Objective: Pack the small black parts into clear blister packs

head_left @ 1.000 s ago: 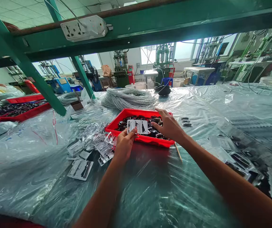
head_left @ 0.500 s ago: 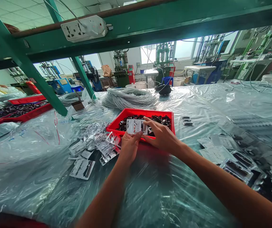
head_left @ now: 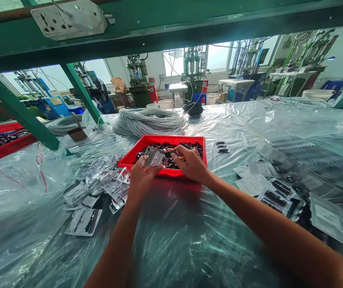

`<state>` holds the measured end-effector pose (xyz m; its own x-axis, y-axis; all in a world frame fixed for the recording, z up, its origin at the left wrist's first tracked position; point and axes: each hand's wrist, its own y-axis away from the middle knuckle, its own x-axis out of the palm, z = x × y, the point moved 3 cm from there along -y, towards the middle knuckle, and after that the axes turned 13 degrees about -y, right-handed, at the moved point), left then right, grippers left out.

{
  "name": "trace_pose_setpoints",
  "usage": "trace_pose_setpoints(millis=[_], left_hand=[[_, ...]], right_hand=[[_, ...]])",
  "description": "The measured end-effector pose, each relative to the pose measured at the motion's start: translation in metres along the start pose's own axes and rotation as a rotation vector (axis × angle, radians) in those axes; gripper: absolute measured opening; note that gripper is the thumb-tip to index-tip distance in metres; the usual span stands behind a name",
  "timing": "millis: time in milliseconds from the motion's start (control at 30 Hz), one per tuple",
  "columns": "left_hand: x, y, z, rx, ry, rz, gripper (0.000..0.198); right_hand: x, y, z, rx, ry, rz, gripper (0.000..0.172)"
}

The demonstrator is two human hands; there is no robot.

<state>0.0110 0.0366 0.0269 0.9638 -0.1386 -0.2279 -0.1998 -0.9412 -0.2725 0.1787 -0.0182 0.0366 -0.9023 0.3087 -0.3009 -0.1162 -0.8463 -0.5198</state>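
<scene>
My left hand (head_left: 143, 173) grips a small clear plastic blister pack (head_left: 153, 157) by its lower left side, tilted over the red bin (head_left: 176, 140). The fingers of my right hand (head_left: 192, 163) are pinched on a small black part (head_left: 169, 153) at the pack's right edge. Whether that part is inside the pack or just outside it, I cannot tell. Many loose black parts (head_left: 197, 149) fill the bin beneath both hands. Left of the bin lies a heap of similar packs (head_left: 107, 182), with one flat pack (head_left: 84, 221) nearer me.
Filled packs (head_left: 275, 198) and flat clear bags (head_left: 329, 216) lie at the right. A small pack (head_left: 221, 147) sits beyond the bin's right side. Behind it rests a coil of grey cable (head_left: 152, 122). A green beam (head_left: 171, 28) with a power strip (head_left: 69, 20) crosses above.
My view has turned right, so the scene sits further left. The blister pack has tilted. My right fingers have gone from the pack's edge to pinching a black part beside it.
</scene>
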Motion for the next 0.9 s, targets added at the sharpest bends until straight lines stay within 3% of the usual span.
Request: trace_pose_setpoints(millis=[100,200,267,333,433,600,733,900], left_hand=[[-0.024,-0.008,0.003,0.019,-0.156,-0.36,0.044],[-0.058,-0.016,0.008,0.062,-0.289,-0.692,0.05],[-0.077,-0.02,0.012,0.06,-0.371,-0.809,0.059],[-0.089,-0.021,0.012,0.082,-0.486,-0.862,0.062],[-0.09,-0.019,0.007,0.16,-0.595,-0.868,0.06],[-0.07,-0.014,0.002,0.246,-0.553,-0.712,0.048],[-0.057,-0.011,0.001,0.249,-0.491,-0.607,0.042],[-0.043,-0.004,-0.003,0.227,-0.45,-0.493,0.039]], right_hand=[[-0.013,-0.011,-0.011,0.07,0.189,-0.125,0.033],[-0.046,-0.022,-0.019,0.062,0.431,-0.148,0.048],[-0.076,-0.023,-0.028,0.155,0.623,-0.133,0.05],[-0.102,-0.019,-0.044,0.418,0.818,-0.066,0.054],[-0.121,-0.006,-0.07,0.745,0.925,0.063,0.053],[-0.117,0.002,-0.088,0.839,0.927,0.082,0.033],[-0.118,0.001,-0.076,0.8,0.909,0.049,0.039],[-0.16,-0.005,-0.03,0.765,0.847,0.007,0.036]])
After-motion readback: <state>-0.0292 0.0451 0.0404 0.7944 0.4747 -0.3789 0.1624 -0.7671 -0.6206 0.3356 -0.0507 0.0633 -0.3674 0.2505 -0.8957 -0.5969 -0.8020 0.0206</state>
